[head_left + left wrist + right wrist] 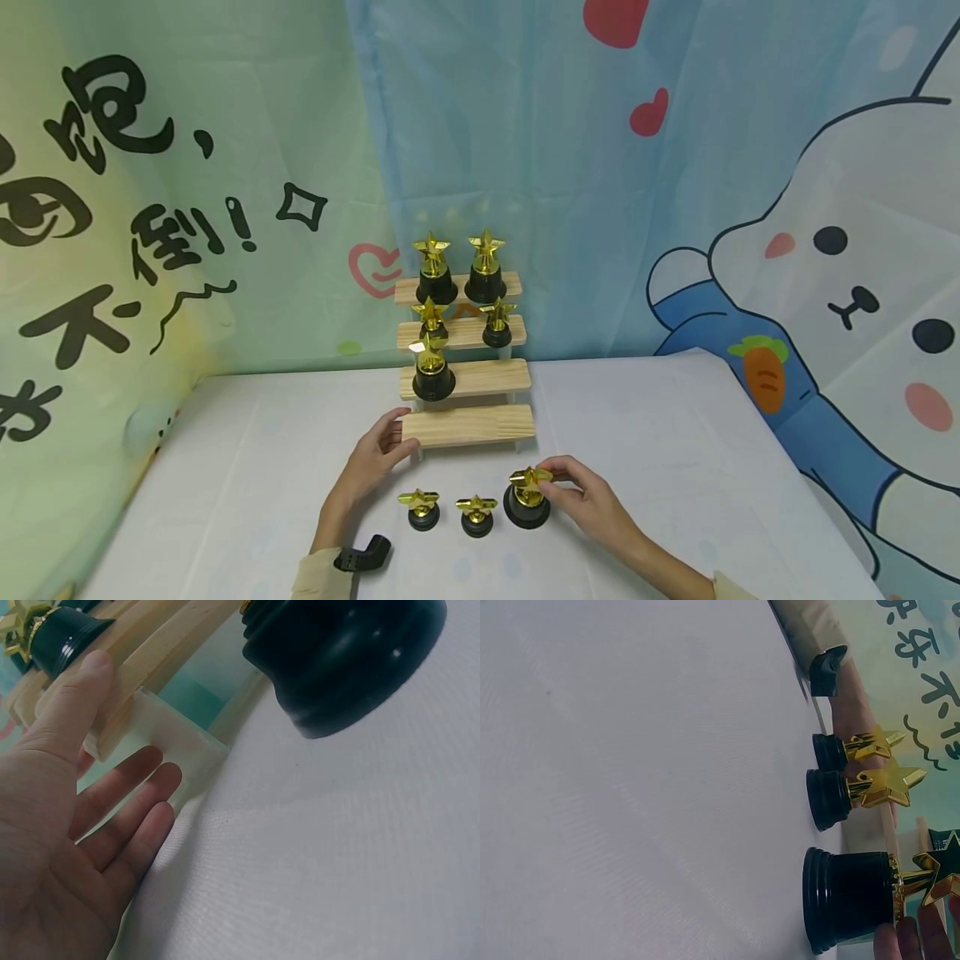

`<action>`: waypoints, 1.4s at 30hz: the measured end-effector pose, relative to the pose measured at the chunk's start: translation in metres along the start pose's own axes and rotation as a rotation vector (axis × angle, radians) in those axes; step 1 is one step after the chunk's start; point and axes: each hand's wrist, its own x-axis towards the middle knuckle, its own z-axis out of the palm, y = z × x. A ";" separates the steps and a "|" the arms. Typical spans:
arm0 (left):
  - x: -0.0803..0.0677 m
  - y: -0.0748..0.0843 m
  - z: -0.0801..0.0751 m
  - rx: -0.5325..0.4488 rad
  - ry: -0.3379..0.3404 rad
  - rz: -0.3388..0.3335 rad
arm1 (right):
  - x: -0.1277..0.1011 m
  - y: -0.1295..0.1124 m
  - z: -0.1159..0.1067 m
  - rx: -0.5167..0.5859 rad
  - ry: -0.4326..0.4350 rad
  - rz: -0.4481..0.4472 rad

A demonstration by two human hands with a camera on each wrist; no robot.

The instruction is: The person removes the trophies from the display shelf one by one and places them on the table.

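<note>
My left hand [372, 458] holds the left end of the lowest board of a wooden tiered display stand [472, 427]. In the left wrist view its thumb lies over the board's end, and the lower fingers [139, 844] hang loose by the clear support. With thumb and fingers, my right hand [592, 504] pinches the gold star of a large black-based trophy [527, 512]; the right wrist view shows fingertips at the star. The base looks upright at the table; contact is unclear. Two small star trophies, one in the middle [476, 518] and one farther left [422, 511], stand beside it.
Two large trophies [485, 283] stand on the top tier, two small ones [497, 325] on the second, and one large trophy [433, 379] at the left of the third. A printed cloth backdrop [585, 208] hangs behind the white table [637, 433].
</note>
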 end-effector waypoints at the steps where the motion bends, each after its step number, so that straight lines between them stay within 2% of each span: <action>1: 0.001 -0.001 0.000 -0.001 -0.004 0.004 | 0.000 0.000 0.000 -0.004 0.002 0.003; 11: 0.001 -0.002 -0.002 -0.001 -0.018 0.008 | -0.002 -0.004 0.001 -0.017 0.021 0.032; 17: 0.001 -0.002 -0.002 -0.005 -0.018 0.004 | 0.009 -0.017 -0.011 -0.033 0.045 0.013; 21: -0.001 0.003 -0.001 0.000 -0.008 0.000 | 0.021 -0.030 -0.022 -0.086 0.045 -0.060; 26: -0.001 0.002 -0.002 -0.003 -0.018 0.000 | 0.041 -0.048 -0.032 -0.133 0.019 -0.111; 27: 0.001 -0.002 -0.002 -0.005 -0.018 0.004 | 0.045 -0.052 -0.032 -0.131 0.008 -0.114; 34: 0.002 -0.002 -0.002 0.012 -0.022 0.009 | 0.077 -0.076 -0.027 -0.100 -0.059 -0.140; 42: 0.001 -0.002 -0.002 0.014 -0.019 0.006 | 0.113 -0.097 -0.013 -0.178 -0.091 -0.185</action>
